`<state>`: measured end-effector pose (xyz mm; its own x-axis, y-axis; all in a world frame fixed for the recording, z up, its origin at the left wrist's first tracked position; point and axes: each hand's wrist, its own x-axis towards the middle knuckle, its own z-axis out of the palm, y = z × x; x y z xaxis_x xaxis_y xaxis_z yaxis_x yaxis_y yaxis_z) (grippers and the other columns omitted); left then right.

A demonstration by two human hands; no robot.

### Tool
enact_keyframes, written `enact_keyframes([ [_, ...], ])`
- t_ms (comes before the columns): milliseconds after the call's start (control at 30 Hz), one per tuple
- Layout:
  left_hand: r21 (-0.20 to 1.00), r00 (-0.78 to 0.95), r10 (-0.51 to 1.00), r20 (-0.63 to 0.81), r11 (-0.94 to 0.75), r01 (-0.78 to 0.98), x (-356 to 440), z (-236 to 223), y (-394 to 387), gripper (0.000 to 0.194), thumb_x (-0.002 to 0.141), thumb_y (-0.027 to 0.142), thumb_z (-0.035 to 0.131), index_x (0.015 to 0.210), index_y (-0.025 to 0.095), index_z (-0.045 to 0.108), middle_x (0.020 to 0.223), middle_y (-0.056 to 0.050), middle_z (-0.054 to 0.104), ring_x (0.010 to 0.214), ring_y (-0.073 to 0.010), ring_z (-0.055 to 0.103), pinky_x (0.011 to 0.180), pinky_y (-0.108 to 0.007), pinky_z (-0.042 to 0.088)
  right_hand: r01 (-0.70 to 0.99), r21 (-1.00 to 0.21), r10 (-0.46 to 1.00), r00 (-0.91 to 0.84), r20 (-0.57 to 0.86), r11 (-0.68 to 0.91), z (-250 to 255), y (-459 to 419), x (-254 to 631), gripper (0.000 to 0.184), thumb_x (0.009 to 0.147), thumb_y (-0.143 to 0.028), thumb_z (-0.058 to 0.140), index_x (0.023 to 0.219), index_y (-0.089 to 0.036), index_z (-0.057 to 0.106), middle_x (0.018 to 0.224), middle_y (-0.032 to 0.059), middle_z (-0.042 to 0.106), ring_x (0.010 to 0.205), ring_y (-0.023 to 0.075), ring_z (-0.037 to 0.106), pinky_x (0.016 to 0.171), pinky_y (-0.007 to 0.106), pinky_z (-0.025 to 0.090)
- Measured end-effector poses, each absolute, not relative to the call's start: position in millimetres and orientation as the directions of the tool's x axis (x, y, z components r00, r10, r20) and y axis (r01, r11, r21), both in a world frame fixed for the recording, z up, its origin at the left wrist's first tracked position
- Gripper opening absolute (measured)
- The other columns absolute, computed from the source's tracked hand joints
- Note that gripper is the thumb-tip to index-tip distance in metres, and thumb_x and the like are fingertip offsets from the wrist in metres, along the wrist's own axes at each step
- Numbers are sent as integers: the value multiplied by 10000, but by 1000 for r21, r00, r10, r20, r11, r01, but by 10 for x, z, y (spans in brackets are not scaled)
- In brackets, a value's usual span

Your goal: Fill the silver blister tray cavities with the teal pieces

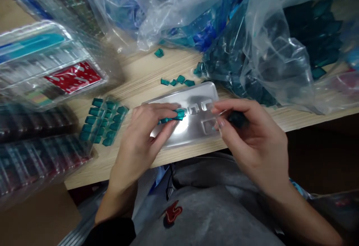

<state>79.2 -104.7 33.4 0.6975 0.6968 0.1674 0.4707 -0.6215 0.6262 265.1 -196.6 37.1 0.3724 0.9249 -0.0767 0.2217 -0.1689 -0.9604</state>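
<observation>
A clear plastic blister tray (196, 92) lies at the near edge of the wooden table (140, 77). My left hand (146, 137) rests on its left side, fingers pinched on small teal plastic pieces (175, 115) over the tray's pockets. My right hand (249, 141) grips the tray's right edge, thumb and fingers closed on it, with a dark teal piece (237, 119) held behind the fingers. A filled tray of teal pieces (103, 120) sits left of my left hand. A few loose teal pieces (176, 81) lie just beyond the tray.
Large clear plastic bags of teal and blue pieces (252, 44) fill the back right. Stacked clear packs with red and dark contents (50, 70) crowd the left side. My lap in grey cloth (202, 208) is below the table edge.
</observation>
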Motion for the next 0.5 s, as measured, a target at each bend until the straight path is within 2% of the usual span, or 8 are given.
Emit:
enact_keyframes([
  [67,591,702,691,176,-644,486,813,344,-1065,190,906,147,607,1071,241,593,1073,-12,697,1003,-175,647,856,-366,500,87,-960,930,285,-232,-266,398,-2017,2686,320,884,-79,541,1136,-269,597,1069,6,666,907,148,652,723,272,561],
  [133,498,700,684,206,-689,527,850,331,-1093,171,909,173,611,1061,251,600,1030,-17,702,943,-193,640,812,-394,487,-6,-951,932,196,-305,-310,415,-2051,2707,360,900,-90,513,1210,-266,562,1141,21,658,916,155,668,760,289,581],
  [233,337,681,682,266,-728,597,896,281,-1129,92,896,230,639,969,281,617,956,-21,709,841,-231,590,773,-459,422,-70,-955,935,194,-298,-289,414,-2058,2701,364,940,-127,483,1271,-278,499,1298,43,599,1032,178,671,888,340,578],
  [300,288,676,681,282,-732,617,898,253,-1135,67,892,248,646,934,292,617,940,-19,710,819,-242,563,781,-488,388,-122,-959,935,220,-279,-257,402,-2035,2677,326,946,-147,500,1243,-280,475,1324,51,587,1085,180,665,925,345,571],
  [400,316,688,677,261,-733,602,867,262,-1133,98,895,241,641,974,291,616,1003,-29,707,897,-261,572,821,-512,379,-258,-935,940,176,-292,-242,387,-1994,2638,224,931,-154,546,1104,-267,459,1276,43,629,1069,148,685,927,304,571],
  [500,507,690,682,240,-695,510,853,349,-1156,219,912,207,608,1111,298,595,1113,-26,680,1034,-250,583,880,-486,427,-422,-876,957,58,-283,-233,385,-1981,2623,230,920,-162,568,1084,-269,447,1263,33,653,1123,135,670,974,298,545],
])
